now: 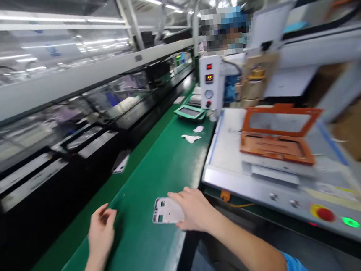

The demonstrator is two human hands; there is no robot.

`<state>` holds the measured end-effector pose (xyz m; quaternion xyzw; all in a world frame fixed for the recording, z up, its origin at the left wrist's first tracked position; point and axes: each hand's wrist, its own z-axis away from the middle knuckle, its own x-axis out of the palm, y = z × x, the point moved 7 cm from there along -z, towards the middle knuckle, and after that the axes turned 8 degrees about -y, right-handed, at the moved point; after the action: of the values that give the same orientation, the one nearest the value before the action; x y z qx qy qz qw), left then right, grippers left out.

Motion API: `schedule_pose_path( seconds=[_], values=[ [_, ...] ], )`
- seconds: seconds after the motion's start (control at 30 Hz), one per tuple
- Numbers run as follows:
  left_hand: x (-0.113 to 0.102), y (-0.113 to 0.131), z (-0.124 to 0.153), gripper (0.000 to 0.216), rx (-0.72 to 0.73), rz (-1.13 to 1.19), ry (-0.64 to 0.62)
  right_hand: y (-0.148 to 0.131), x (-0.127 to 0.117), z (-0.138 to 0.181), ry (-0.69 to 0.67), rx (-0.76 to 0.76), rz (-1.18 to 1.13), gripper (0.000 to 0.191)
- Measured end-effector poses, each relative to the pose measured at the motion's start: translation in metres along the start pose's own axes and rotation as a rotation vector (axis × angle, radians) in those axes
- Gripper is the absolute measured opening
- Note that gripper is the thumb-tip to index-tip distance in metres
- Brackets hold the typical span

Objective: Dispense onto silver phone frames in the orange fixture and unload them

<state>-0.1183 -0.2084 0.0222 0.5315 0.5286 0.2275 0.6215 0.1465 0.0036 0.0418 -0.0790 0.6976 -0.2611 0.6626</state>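
A flat, pale phone housing plate [170,211] with small cut-outs at its left end lies in the grip of my right hand [193,210], over the green work surface [145,244]. My right fingers and thumb clasp its right end and hide that part. Left of it, my left hand [102,226] hovers near the surface's left edge. Its fingers are curled with a gap between thumb and forefinger, and nothing shows in them. Another similar plate [121,161] lies farther off, on the strip beside the black line.
At right stands a machine [227,165] with an orange hinged fixture [276,144], a red button [324,213] and a green-lit button [350,222]. A control box [211,82], a teal-framed tray [190,112] and white scraps [191,138] are farther along. Another person is at the back.
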Motion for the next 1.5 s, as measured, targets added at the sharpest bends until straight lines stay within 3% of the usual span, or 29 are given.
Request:
schedule_pose_path(
  seconds=[0.07,0.13,0.27,0.33,0.43,0.53,0.67,0.83,0.9,0.97,1.03,1.13,1.23,1.33,1.4,1.5],
  values=[
    [0.007,0.001,0.000,0.074,-0.001,-0.106,-0.078,0.034,-0.032,0.032,0.056,0.020,-0.015,0.082],
    [0.023,-0.002,-0.005,0.085,-0.003,-0.306,-0.199,0.085,-0.081,0.080,0.171,0.113,-0.001,0.073],
    [0.078,0.011,-0.017,0.088,0.104,-0.572,-0.410,0.194,-0.185,0.178,0.365,0.473,0.191,0.056],
    [0.111,0.030,-0.023,0.080,0.206,-0.611,-0.467,0.236,-0.215,0.202,0.349,0.593,0.240,0.053],
    [0.152,0.057,-0.036,0.072,0.283,-0.641,-0.502,0.274,-0.225,0.205,0.299,0.628,0.171,0.053],
    [0.173,0.068,-0.047,0.069,0.295,-0.640,-0.486,0.287,-0.219,0.192,0.265,0.580,0.041,0.058],
    [0.176,0.059,-0.055,0.066,0.253,-0.543,-0.477,0.292,-0.214,0.180,0.171,0.585,0.019,0.063],
    [0.175,0.053,-0.057,0.063,0.238,-0.564,-0.492,0.285,-0.214,0.175,0.095,0.588,0.141,0.069],
    [0.177,0.054,-0.057,0.062,0.247,-0.590,-0.501,0.280,-0.222,0.171,0.093,0.592,0.256,0.063],
    [0.178,0.055,-0.058,0.062,0.246,-0.585,-0.503,0.271,-0.245,0.164,0.226,0.550,0.390,0.055],
    [0.178,0.054,-0.058,0.063,0.248,-0.567,-0.496,0.265,-0.276,0.160,0.441,0.530,0.515,0.059],
    [0.176,0.053,-0.059,0.063,0.249,-0.529,-0.474,0.270,-0.299,0.158,0.563,0.667,0.553,0.073],
    [0.174,0.052,-0.058,0.060,0.246,-0.481,-0.473,0.267,-0.283,0.165,0.578,0.736,0.504,0.048],
    [0.172,0.053,-0.057,0.058,0.258,-0.467,-0.475,0.250,-0.231,0.192,0.558,0.645,0.513,0.041],
    [0.172,0.053,-0.056,0.057,0.275,-0.482,-0.471,0.239,-0.187,0.226,0.541,0.569,0.537,0.042],
    [0.174,0.054,-0.054,0.057,0.302,-0.530,-0.489,0.228,-0.127,0.305,0.692,0.578,0.579,0.045]
  ],
)
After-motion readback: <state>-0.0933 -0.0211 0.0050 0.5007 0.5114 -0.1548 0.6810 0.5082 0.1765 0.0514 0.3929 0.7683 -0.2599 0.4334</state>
